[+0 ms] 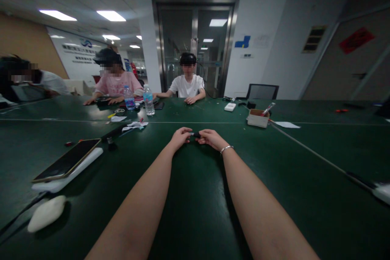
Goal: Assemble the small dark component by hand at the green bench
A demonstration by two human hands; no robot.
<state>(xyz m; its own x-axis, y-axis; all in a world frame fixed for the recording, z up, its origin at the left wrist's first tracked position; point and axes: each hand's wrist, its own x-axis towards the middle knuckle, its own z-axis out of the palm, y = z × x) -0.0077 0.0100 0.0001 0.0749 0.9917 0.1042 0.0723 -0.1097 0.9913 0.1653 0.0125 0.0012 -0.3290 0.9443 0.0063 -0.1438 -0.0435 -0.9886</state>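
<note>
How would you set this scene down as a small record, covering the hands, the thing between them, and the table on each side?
Object: small black piece, silvery at one end
Right hand: pinches its black part
Left hand: fingertips at its silvery end, grip unclear
Bangle: silvery, on right wrist
Table: dark green
Left side: phone on a white slab; pale rounded object nearer
Right side: open box

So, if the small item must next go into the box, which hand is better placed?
Probably the right hand: it holds the item by its black end and is nearer the box. The left hand, at the other end, is farther.
</note>
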